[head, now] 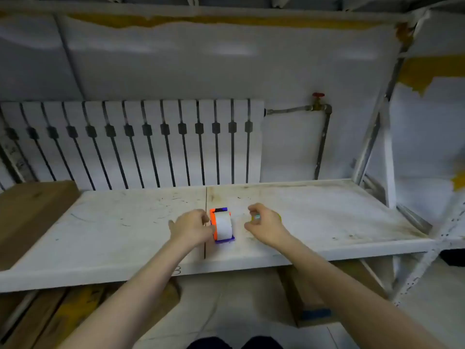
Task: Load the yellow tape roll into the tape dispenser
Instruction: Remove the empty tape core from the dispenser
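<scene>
Cataloguing: one moment at a scuffed white worktop (pixel 314 210) set before a radiator (pixel 130 142).
Tape dispenser (pixel 222 224): orange and blue, standing near the worktop's front edge, between the two hands.
Roll in dispenser: a pale roll (pixel 224 225) seated in the cradle (it reads white, not yellow).
Yellow tape roll: no clearly yellow roll visible anywhere on the worktop.
Left hand (pixel 192 227): touching the dispenser's orange side, fingers curled against it, apparently steadying it.
Right hand (pixel 264 222): just beside the dispenser, grip narrow, thumb and fingers pinched round something small and glinting that cannot be identified.
Progress: uncertain; a roll appears seated, but whether it is the task's roll cannot be told.
</scene>
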Motion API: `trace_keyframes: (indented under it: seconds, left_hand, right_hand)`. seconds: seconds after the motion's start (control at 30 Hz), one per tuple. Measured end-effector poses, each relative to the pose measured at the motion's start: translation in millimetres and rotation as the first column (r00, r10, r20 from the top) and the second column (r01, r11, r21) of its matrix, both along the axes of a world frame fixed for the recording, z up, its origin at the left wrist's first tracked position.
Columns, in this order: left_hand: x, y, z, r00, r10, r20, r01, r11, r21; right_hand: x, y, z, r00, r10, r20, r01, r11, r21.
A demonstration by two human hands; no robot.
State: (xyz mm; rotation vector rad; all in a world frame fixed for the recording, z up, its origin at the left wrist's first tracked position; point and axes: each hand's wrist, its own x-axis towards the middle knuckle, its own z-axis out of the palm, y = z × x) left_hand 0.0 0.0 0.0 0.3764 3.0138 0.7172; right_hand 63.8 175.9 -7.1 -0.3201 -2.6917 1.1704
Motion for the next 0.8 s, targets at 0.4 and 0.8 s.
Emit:
trace_keyframes:
  seconds: [0.4, 0.8]
  left_hand:
    - [-84, 45, -64, 0.966, 0.007, 0.258, -0.135, 0.865, 0.483]
    - [-76, 30, -65, 0.932, -0.043, 0.359, -0.179, 0.808, 0.562]
  right_hand:
    - [-83, -3, -70, 1.0, 0.006, 0.002, -0.006, 0.977, -0.212]
    - [-78, -8, -66, 0.998, -0.057, 0.031, 0.062, 0.985, -0.162]
